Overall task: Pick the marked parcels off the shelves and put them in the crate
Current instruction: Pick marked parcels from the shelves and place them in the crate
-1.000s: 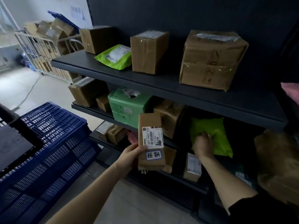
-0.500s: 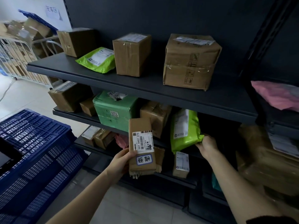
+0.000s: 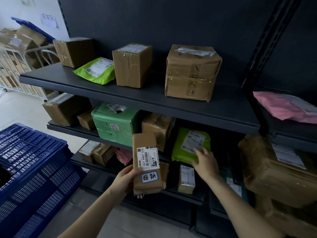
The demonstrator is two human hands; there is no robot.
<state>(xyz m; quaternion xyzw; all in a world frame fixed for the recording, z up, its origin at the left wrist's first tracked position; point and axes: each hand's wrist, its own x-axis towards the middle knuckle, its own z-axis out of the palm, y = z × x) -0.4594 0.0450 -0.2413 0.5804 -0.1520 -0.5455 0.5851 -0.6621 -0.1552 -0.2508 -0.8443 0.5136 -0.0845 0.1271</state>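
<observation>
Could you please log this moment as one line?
left hand: grips marked brown parcel | right hand: touches green mailer | blue crate: parcel not in

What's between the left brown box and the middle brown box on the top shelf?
A lime-green mailer bag lies between the left brown box and the middle brown box, in the head view.

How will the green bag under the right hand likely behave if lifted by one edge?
Probably floppy: the green bag looks like a soft, wrinkled plastic pouch, so it may sag from one edge. Its glossy film could slip under the right hand, whose fingers lie fairly straight on it. Likely light for its size, though its contents are hidden.
</observation>
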